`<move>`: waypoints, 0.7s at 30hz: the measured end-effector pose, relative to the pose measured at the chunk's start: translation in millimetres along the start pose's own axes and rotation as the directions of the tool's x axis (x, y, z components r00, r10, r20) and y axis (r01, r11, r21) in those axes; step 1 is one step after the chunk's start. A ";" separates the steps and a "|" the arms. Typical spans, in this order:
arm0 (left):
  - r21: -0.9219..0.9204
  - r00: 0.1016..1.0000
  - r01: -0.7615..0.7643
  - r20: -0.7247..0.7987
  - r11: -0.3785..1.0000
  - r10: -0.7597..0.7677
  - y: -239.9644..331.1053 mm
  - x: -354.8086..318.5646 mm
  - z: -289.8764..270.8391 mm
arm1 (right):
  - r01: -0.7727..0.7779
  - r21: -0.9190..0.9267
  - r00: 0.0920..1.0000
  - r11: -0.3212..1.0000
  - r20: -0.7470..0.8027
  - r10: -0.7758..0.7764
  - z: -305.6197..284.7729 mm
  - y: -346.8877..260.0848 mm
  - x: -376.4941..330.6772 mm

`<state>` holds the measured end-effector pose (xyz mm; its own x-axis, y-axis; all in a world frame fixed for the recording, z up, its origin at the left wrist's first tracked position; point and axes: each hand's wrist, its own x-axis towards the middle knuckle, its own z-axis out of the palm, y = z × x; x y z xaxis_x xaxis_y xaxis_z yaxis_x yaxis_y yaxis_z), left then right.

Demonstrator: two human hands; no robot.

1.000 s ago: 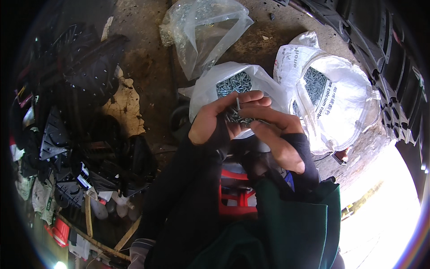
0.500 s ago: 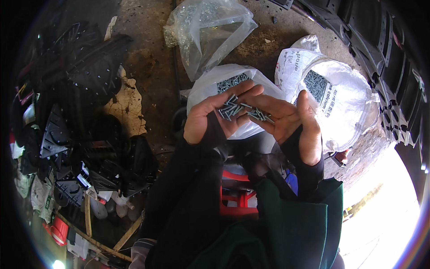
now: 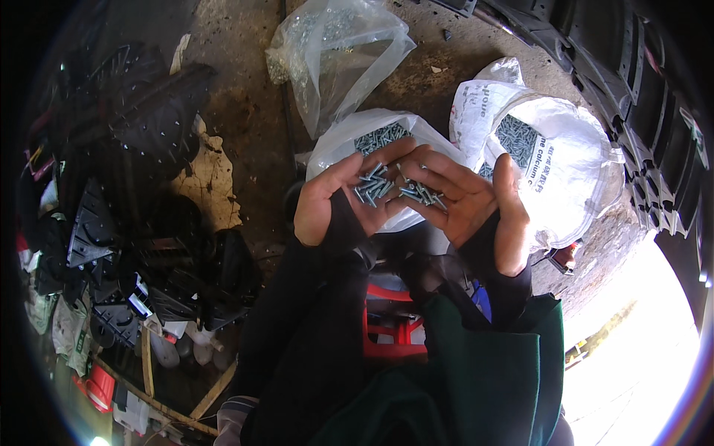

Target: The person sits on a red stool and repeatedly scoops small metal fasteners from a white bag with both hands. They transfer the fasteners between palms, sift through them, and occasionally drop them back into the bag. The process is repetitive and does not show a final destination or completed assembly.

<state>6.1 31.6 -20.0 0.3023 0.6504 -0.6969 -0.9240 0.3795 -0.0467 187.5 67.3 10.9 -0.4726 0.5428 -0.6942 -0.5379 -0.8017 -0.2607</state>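
Observation:
My left hand (image 3: pixel 318 202) and my right hand (image 3: pixel 476 212) are held side by side, palms up and cupped, with their fingers meeting in the middle. Several small silvery screws (image 3: pixel 374 186) lie loose in the left palm. More screws (image 3: pixel 421 195) rest on the right palm and fingers. Just beyond and below the hands stands a white plastic bag (image 3: pixel 327 157), partly hidden by them, with a heap of screws (image 3: pixel 383 137) in its mouth. To its right, a white woven sack (image 3: pixel 584 160) also holds many screws (image 3: pixel 517 140).
A clear plastic bag (image 3: pixel 338 63) with small metal pieces lies at the far side. Black plastic parts (image 3: pixel 167 245) are piled on the left; dark stacked parts (image 3: pixel 595 59) line the far right. Below my hands is a red stool (image 3: pixel 398 338), between my legs.
My cupped hands have tilted and shifted slightly left, and the screws have rolled and spread a little in the palms. The whole view has moved slightly.

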 end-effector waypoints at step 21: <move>0.311 0.884 0.207 0.347 0.927 -0.314 -43.5 17.1 105.5 | 0.352 0.053 0.934 0.934 -0.088 -0.347 7.6 -73.2 -93.1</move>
<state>76.2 95.7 45.6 0.6385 0.6841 -0.3524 -0.7215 0.6915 0.0353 265.6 77.3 99.7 -0.1933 0.7633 -0.6165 -0.7063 -0.5444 -0.4526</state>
